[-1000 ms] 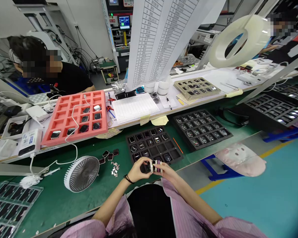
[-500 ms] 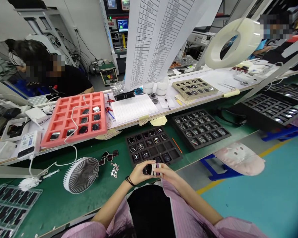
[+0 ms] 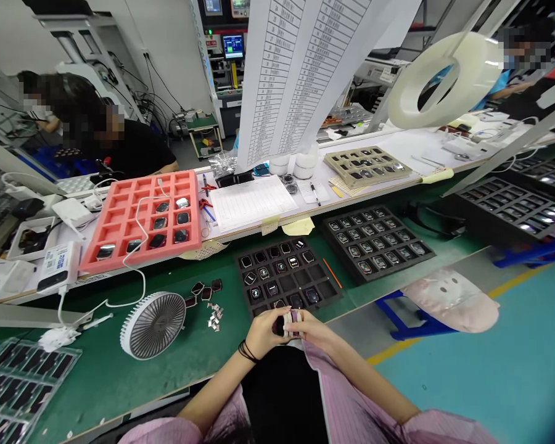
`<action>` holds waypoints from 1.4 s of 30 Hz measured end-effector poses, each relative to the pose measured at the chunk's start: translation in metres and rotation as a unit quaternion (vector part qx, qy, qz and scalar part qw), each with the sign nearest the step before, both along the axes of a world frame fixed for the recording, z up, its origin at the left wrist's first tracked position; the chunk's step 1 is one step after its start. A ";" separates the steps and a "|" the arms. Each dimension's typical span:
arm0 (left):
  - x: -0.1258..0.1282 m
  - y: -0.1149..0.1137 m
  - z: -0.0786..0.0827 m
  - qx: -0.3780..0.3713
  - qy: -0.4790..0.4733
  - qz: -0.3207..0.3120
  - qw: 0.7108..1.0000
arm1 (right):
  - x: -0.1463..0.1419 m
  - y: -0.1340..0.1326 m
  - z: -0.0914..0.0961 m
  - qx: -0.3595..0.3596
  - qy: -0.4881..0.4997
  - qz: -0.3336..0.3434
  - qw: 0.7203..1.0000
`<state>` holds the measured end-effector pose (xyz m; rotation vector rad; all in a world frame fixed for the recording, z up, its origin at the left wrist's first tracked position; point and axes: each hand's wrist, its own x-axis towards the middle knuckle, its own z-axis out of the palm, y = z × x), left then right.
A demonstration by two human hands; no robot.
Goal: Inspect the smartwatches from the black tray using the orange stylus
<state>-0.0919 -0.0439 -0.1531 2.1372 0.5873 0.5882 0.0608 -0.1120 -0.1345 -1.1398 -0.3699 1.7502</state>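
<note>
Close to my body, just before the near edge of the black foam tray [image 3: 284, 283], both hands meet on one small dark watch case [image 3: 279, 327]. My left hand [image 3: 260, 330] has its fingers wrapped round it from the left. From the right, my right hand [image 3: 317, 331] pinches it; pale, ring-like coverings show around its fingertips. Fingers hide much of the case. Several square watch faces sit in the tray's pockets, some with lit screens, and a few pockets at its right side hold nothing.
A second black tray of watches [image 3: 379, 243] lies to the right, past an orange stick [image 3: 332, 273]. At left stand a small fan [image 3: 152, 325], loose watch pieces [image 3: 206, 290] and metal bits [image 3: 215, 316]. A pink tray [image 3: 141, 222] rests on the shelf. Co-workers sit beyond.
My hands and the watch case have dropped slightly toward my body. The case has turned, so less of its dark face shows. The whole view has shifted a little.
</note>
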 end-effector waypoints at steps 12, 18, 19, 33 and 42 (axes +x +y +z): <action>-0.001 -0.007 0.005 -0.036 -0.015 -0.020 0.999 | -0.008 -0.004 0.002 0.005 -0.016 -0.043 0.999; -0.002 -0.004 0.004 -0.147 -0.050 -0.051 0.987 | -0.007 0.000 0.002 0.006 -0.039 -0.055 0.998; -0.002 -0.003 0.003 -0.163 -0.052 -0.047 0.984 | -0.006 0.001 0.002 0.008 -0.044 -0.057 0.997; -0.009 0.005 0.002 -0.217 -0.055 -0.095 0.970 | -0.002 0.001 0.004 0.044 -0.133 -0.061 0.988; -0.010 0.006 0.005 -0.216 -0.063 -0.090 0.970 | -0.001 0.002 0.003 0.074 -0.208 -0.059 0.974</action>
